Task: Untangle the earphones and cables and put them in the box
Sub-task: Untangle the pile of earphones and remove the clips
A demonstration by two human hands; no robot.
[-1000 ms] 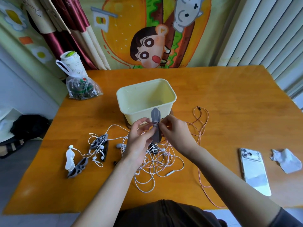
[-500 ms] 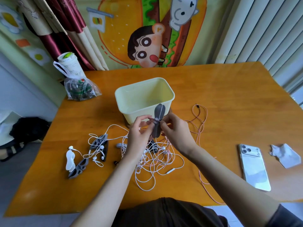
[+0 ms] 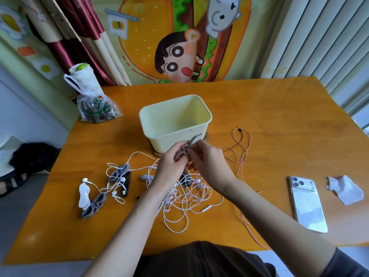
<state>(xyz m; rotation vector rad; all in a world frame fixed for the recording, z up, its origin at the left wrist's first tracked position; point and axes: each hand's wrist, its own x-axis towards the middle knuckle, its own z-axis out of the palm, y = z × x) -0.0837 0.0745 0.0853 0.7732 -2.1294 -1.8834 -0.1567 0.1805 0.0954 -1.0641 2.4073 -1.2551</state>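
Pinching a grey winder (image 3: 192,140), seemingly, left hand (image 3: 169,166) meets right hand (image 3: 210,163).

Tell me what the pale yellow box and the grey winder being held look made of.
Pale yellow rectangular box: likely moulded plastic, smooth and semi-gloss, with a rolled rim and soft highlights inside. Grey flat cable winder, pinched by the left hand and right hand: probably silicone or soft rubber, matte. Its free tip curls over and shows no shine.
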